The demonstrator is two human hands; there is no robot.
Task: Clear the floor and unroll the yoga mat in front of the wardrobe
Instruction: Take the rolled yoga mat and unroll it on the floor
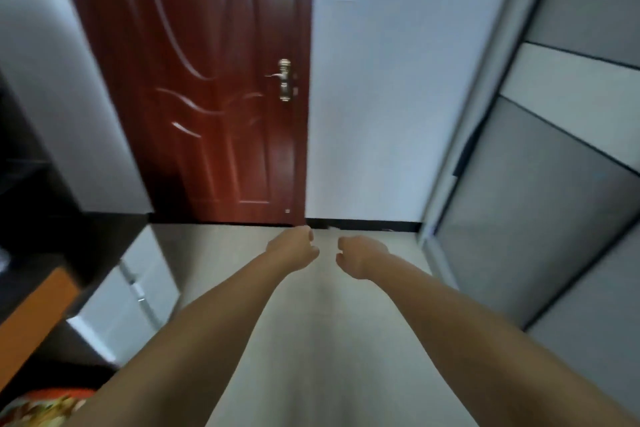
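Both my arms stretch forward over the pale floor (pixel 311 340). My left hand (pixel 294 250) and my right hand (pixel 358 255) hang side by side, fingers curled downward, with nothing in either. The grey panelled wardrobe (pixel 540 184) with sliding doors runs along the right side. No yoga mat shows anywhere in the view. The strip of floor between the wardrobe and the furniture on the left lies bare under my arms.
A dark red door (pixel 221 97) with a brass handle (pixel 284 80) stands shut straight ahead. A white drawer unit (pixel 135 302) and dark furniture with an orange edge (pixel 31 319) sit on the left. A colourful patterned cloth (pixel 45 409) shows at the bottom left.
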